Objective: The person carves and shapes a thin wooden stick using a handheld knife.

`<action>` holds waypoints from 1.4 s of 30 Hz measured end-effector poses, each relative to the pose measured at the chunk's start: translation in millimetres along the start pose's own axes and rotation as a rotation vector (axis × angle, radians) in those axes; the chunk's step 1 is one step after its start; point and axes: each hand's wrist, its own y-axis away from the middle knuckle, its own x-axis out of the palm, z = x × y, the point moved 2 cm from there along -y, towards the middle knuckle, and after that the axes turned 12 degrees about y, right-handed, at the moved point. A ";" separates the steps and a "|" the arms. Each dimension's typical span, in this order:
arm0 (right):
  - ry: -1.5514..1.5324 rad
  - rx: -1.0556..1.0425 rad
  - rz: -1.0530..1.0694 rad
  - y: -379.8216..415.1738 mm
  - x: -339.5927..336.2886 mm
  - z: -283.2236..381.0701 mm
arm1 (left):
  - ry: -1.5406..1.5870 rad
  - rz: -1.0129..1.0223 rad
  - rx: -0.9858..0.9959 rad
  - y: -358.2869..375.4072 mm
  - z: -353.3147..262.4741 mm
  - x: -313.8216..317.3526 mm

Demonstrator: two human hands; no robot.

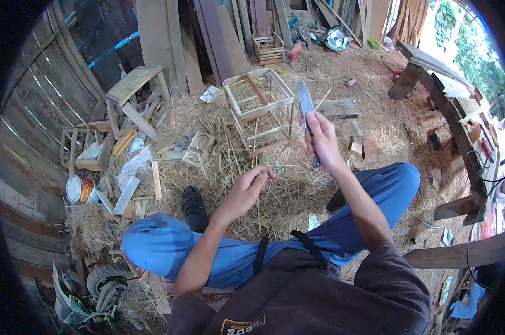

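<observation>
My right hand (pixel 322 140) is closed round the handle of a knife (pixel 305 99), its broad blade pointing up and away from me. Lower and to the left, my left hand (pixel 250 188) has its fingers curled and pressed together; whatever they pinch, if anything, is too small to make out. A light wooden frame (pixel 262 106) of thin slats stands on the floor just beyond both hands. Behind the knife shows a thin pale stick (pixel 322 99). Straw and shavings (pixel 274 201) cover the ground between my knees.
A small wooden stool (pixel 134 84) stands at the left, near a paint can (pixel 79 190) and wood scraps. A slatted crate (pixel 268 49) and a circular saw (pixel 335 39) lie at the back. On the right runs a heavy timber bench (pixel 450 111). Boards (pixel 157 44) lean on the wall.
</observation>
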 end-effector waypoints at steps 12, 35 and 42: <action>0.714 -0.261 -0.095 24.1 26.2 -3.0 | -0.264 -0.192 0.181 7.5 -19.5 -8.1; 0.654 -0.255 -0.268 4.8 -10.0 11.8 | -0.398 -0.215 0.274 13.9 -30.3 -2.0; 0.779 -0.300 -0.181 11.5 9.5 -2.5 | -0.483 -0.232 0.218 12.4 -24.0 -9.7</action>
